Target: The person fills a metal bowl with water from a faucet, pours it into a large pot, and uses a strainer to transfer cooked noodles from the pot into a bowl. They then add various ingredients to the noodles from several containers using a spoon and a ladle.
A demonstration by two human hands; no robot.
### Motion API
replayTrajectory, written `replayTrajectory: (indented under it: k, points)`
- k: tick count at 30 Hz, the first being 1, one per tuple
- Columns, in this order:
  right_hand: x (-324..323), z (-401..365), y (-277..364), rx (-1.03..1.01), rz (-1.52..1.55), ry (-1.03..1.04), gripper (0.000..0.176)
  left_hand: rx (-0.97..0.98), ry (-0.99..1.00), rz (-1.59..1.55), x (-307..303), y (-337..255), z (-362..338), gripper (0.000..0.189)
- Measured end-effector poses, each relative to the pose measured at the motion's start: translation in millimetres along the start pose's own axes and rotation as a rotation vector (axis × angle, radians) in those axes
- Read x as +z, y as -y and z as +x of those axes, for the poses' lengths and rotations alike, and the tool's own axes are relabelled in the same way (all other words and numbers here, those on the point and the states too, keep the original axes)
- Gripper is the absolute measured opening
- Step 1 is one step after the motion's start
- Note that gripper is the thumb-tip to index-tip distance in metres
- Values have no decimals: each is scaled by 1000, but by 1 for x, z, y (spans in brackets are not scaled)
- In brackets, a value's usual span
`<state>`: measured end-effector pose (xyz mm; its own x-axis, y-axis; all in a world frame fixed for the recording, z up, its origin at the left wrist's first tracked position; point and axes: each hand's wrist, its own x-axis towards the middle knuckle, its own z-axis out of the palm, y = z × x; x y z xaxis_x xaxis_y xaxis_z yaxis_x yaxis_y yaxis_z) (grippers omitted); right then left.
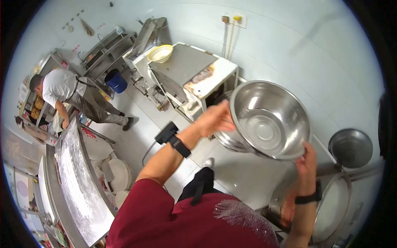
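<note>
A large, shiny steel bowl (264, 124) is held up in front of me, tilted so that its inside faces me; it looks empty. My left hand (217, 120) grips the bowl's left rim, its fingers slightly blurred. At the lower right rim, my right hand (306, 159) holds the bowl with fingers closed over the edge. Behind and below the bowl, more steel basins (229, 142) show in part beside the white table.
A white table (221, 76) with a grey top bears a yellow basket (160, 53). Another person (62, 87) bends over a floured worktable (76, 177) at left. A blue bin (115, 81) stands behind. At right are a metal pan (350, 148) and a large round lid (332, 208).
</note>
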<state>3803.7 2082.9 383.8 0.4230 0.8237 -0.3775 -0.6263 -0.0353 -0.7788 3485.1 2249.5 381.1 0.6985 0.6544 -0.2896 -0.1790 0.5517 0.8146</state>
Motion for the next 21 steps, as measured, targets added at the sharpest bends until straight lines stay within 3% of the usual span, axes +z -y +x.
replayTrajectory:
  k: [2,4,7,8,10,12,14,15,17,21]
  points:
    - [62,35,-35,15,48,33,5,130,-206,-67,-74,-37,-1,46]
    - [109,80,-73,20,110,60,4,211,-273,-303,-164,-69,10,40]
    - [188,146,-117,88,194,119,6,370,-645,-413,-310,-108,47,39]
    - [244,189,-140,73,204,56,8,422,-804,-435,-369,-148,77,40]
    - [298,228,-166,76,200,-26,10,450,-833,-486,-433,-181,111,44]
    - [340,261,-186,53,158,49,11,468,-892,-555,-483,-192,135,52]
    - [364,283,-203,72,102,21,12,652,-952,832,-520,-192,153,47]
    - [374,292,-210,63,55,9,13,630,-964,825,-531,-202,163,47]
    - [381,299,-221,81,38,-16,14,521,-723,-591,-549,-221,183,42]
    - [401,297,-219,61,-13,-90,16,493,-648,-738,-570,-220,175,41]
